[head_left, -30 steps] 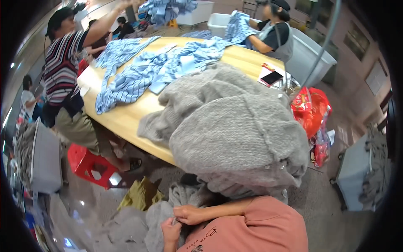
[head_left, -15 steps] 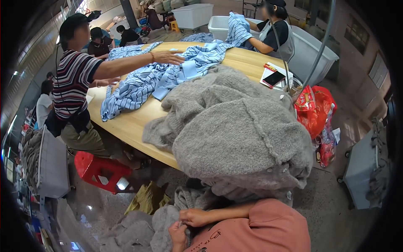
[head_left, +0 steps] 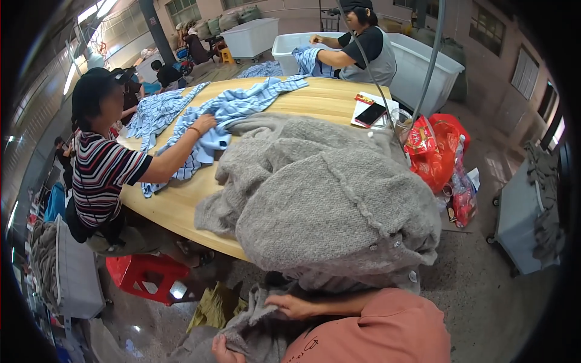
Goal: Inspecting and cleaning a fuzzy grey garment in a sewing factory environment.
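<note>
In front of me at the bottom is a grey knitted garment (head_left: 257, 317), stretched between my two hands and hanging below the table's edge. My right hand (head_left: 292, 306) has its fingers closed on the upper part of the knit. Lower and to the left, my left hand (head_left: 227, 349) grips another part of the same garment; some of its fingers are hidden by the fabric and the picture's edge. A big heap of grey knitwear (head_left: 315, 206) lies on the near end of the wooden table (head_left: 163, 209), just beyond my hands.
Blue striped garments (head_left: 242, 109) lie farther along the table, handled by a person in a striped shirt at left. Another person stands by white bins (head_left: 423, 66). A phone (head_left: 370, 114), red plastic bags (head_left: 445, 151), a red stool (head_left: 145, 278) and a grey cart (head_left: 520, 218) surround me.
My hands have moved apart, the left one down and leftward, spreading the grey garment. The person at left now reaches lower onto the striped cloth; the far person's striped garment is lower.
</note>
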{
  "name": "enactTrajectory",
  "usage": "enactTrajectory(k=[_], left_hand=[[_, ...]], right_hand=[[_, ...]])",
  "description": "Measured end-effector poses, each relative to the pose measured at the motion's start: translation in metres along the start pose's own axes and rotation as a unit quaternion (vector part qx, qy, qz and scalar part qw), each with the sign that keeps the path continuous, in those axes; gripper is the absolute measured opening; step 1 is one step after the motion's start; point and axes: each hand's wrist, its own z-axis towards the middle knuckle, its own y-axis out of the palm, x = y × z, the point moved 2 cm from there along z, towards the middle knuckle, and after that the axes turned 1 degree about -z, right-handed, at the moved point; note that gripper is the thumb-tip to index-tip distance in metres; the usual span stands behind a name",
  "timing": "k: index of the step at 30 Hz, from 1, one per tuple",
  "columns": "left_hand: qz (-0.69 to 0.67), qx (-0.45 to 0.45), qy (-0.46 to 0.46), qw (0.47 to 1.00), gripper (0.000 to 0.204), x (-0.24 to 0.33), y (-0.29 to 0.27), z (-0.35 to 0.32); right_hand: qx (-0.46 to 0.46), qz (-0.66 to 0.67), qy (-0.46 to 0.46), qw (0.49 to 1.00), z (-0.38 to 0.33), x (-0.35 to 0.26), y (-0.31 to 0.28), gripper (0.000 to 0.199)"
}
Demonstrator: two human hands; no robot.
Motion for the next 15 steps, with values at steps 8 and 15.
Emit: enactTrajectory(k=[8, 15], left_hand=[[0.174, -0.055, -0.002, 0.983, 0.013, -0.028, 0.039, -0.011], [0.082, -0.141, -0.168, 0.972, 0.008, -0.058, 0.025, -0.013]], right_hand=[[-0.137, -0.119, -0.271, 0.945, 0.006, -0.061, -0.003, 0.011], [-0.103, -0.177, -0.287, 0.936, 0.000, -0.056, 0.007, 0.008]])
